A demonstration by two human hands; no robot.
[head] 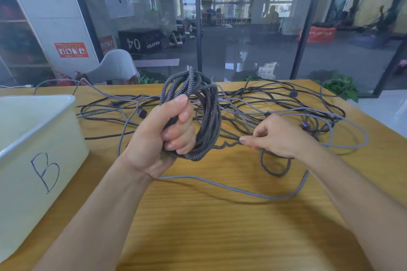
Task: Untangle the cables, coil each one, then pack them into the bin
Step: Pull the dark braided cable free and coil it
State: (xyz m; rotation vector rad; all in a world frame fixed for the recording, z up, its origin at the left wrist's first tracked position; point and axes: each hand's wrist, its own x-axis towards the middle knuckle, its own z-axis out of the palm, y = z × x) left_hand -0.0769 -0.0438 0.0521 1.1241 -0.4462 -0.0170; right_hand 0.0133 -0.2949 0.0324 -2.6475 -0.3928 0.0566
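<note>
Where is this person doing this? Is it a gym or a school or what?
Probably a workroom next to a gym. Behind the glass wall are a black box marked 04 and an orange box, like gym jump boxes. Here, hands coil a braided cable over a wooden table beside a white bin.

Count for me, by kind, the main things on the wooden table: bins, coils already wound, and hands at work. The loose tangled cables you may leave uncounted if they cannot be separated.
White bin marked B: 1
Braided cable coil, gripped by the left hand: 1
Hands: 2, left hand and right hand, which pinches the coil's free end
Loose cables: tangled, cannot be counted
Total: 4
</note>
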